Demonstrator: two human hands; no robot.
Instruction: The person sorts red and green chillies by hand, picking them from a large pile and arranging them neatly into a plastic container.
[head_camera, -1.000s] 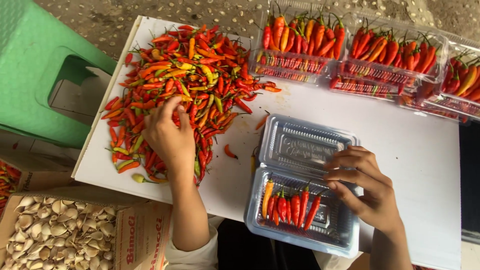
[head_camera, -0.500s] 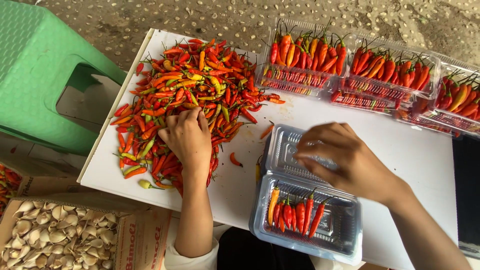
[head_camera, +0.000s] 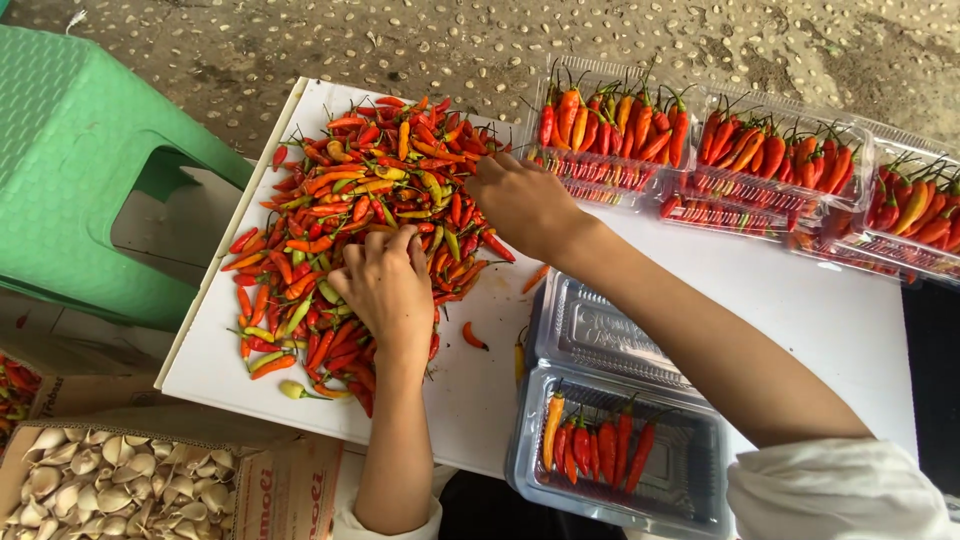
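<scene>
A loose heap of red, orange and green chillies (head_camera: 350, 200) covers the left part of a white table (head_camera: 800, 310). My left hand (head_camera: 385, 285) rests palm down on the near side of the heap, fingers curled among the chillies. My right hand (head_camera: 520, 200) reaches across to the heap's right edge, its fingertips pinching at chillies there. Near the front edge an open clear plastic clamshell box (head_camera: 690, 480) holds a short row of chillies (head_camera: 595, 445) in its lower half; its lid lies flat behind it.
Three filled clear boxes of chillies (head_camera: 760, 160) line the back right edge of the table. A green plastic stool (head_camera: 80, 170) stands at the left. A cardboard box of garlic cloves (head_camera: 90, 490) sits at the lower left. Stray chillies (head_camera: 475, 337) lie between heap and box.
My right hand has left the open clamshell box and moved up and left to the heap's right edge. My left hand stays on the heap, shifted only slightly.
</scene>
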